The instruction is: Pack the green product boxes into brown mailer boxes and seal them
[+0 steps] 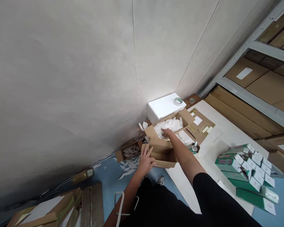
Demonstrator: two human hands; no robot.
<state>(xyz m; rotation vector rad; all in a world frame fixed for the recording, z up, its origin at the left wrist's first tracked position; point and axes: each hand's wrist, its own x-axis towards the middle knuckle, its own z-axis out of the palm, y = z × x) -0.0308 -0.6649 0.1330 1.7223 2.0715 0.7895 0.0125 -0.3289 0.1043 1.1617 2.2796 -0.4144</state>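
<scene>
An open cardboard box (164, 145) stands at the near corner of a white table, filled with white paper pieces (171, 125). My right hand (167, 132) reaches into the box and rests on the white pieces, fingers curled; what it grips is hidden. My left hand (146, 160) lies with fingers spread against the box's near left flap.
A white box (162, 107) with a tape roll (178, 101) sits behind the carton by the wall. Green-and-white small boxes (247, 168) are stacked on the table (224, 138) at right. Shelving with cartons (257, 82) stands far right. White scraps (130, 164) litter the blue floor.
</scene>
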